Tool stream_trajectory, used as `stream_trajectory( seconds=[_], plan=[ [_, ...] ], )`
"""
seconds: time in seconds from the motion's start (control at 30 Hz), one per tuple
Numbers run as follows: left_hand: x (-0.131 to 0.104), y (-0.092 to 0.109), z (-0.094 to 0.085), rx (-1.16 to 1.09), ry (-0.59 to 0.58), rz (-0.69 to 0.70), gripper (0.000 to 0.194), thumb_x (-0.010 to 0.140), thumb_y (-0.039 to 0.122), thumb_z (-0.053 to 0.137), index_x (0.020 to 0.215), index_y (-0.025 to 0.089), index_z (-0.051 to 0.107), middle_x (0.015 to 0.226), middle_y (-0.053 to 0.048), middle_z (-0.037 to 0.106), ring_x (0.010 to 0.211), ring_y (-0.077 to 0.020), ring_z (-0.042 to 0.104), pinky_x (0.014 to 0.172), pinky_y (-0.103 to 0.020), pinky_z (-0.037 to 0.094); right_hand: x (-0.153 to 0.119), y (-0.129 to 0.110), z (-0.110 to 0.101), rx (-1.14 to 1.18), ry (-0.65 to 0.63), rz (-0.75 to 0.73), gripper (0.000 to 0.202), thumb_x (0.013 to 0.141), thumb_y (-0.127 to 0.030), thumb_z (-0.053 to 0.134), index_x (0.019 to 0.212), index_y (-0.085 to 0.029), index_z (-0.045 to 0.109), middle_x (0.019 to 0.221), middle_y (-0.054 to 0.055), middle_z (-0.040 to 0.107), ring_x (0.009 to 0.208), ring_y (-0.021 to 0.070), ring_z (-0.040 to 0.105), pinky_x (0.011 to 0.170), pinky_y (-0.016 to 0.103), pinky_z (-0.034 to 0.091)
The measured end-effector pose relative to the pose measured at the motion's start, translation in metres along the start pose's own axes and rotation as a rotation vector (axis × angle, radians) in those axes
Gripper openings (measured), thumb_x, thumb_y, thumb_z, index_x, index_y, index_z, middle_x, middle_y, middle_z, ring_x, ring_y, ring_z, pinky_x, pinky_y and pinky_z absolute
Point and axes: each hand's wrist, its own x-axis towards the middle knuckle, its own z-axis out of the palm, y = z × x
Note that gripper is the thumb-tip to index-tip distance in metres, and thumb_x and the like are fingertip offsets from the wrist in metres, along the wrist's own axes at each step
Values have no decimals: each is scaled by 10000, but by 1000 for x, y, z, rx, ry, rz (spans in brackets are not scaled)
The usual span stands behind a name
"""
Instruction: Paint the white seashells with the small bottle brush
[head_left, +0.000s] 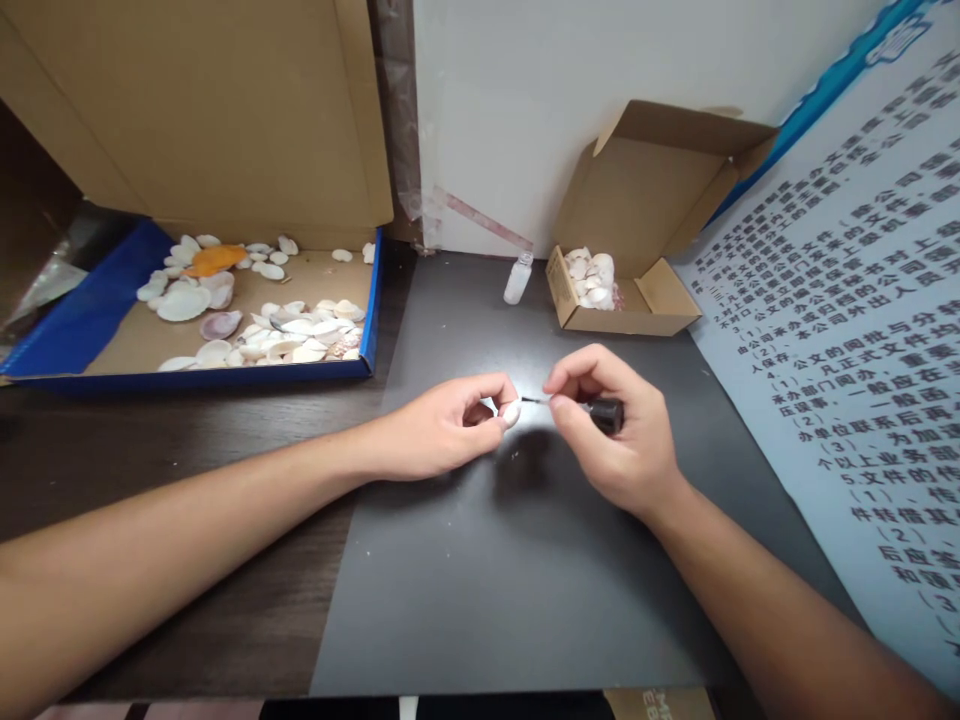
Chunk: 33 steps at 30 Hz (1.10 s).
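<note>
Between the thumb and fingers of my left hand [457, 425] is a small white seashell [511, 413], held above the grey mat [480, 580]. My right hand [619, 425] is closed round a small brush with a black cap [606, 415]; its thin stem points left and the tip meets or nearly meets the shell's edge. Behind the hands stands a little bottle of whitish contents [517, 280], its neck uncapped.
At the left, a blue-sided cardboard box [367, 345] with its lid raised holds many seashells. A smaller open brown box [637, 322] with shells stands back right. A printed sheet [847, 350] slopes along the right side. A white panel [495, 120] rises behind.
</note>
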Motion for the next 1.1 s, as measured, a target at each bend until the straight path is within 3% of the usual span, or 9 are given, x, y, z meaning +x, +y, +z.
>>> stream_trajectory(
  seconds=[0.1,0.23,0.4,0.53,0.7,0.87,1.0,1.1],
  plan=[
    [0,0,0,2,7,18,104,881,257,512,823,195,452,687,62,408,582,-81,341,519,-211,290,0,0,1,-8,-71,-10,132,784,-96,535,831,-220,546,598,-64,485,510,101,427,507,256,337],
    [1,2,1,3,8,16,125,884,251,511,794,193,447,690,62,410,586,-81,344,533,-213,307,0,1,1,-41,34,19,133,783,-90,532,824,-216,543,602,-63,479,516,101,414,525,260,344],
    [0,0,0,-2,-2,17,118,892,266,514,826,196,446,681,67,402,581,-81,336,520,-210,286,0,1,2,13,-55,-3,126,792,-97,528,828,-216,544,597,-67,478,506,97,413,503,253,330],
    [0,-1,-1,15,-2,16,113,890,253,510,820,195,443,672,65,385,573,-78,322,516,-208,285,0,1,1,-57,51,27,125,788,-97,533,825,-215,549,611,-59,494,522,101,430,530,258,352],
    [0,0,-1,3,0,9,133,897,285,514,823,197,446,675,64,405,566,-76,330,499,-197,283,0,2,1,-1,-62,4,104,795,-117,536,821,-217,550,594,-62,493,508,101,436,504,251,342],
    [-1,-2,0,-19,6,-12,141,914,301,510,835,206,442,593,90,365,500,-67,299,468,-197,251,2,1,0,-34,42,26,114,794,-104,534,820,-214,548,603,-62,483,516,98,423,518,250,350],
    [-1,-5,-1,-38,-12,-32,133,924,316,497,870,210,439,573,87,417,501,-78,355,478,-207,280,1,0,0,18,-54,-12,112,796,-104,540,818,-213,545,601,-65,493,508,93,434,495,242,338],
    [0,-5,-1,-40,-19,-24,120,919,301,500,872,206,444,585,82,420,511,-80,368,484,-209,293,1,1,0,-26,-16,13,131,786,-87,542,827,-211,554,616,-62,501,527,96,443,525,247,356]
  ],
)
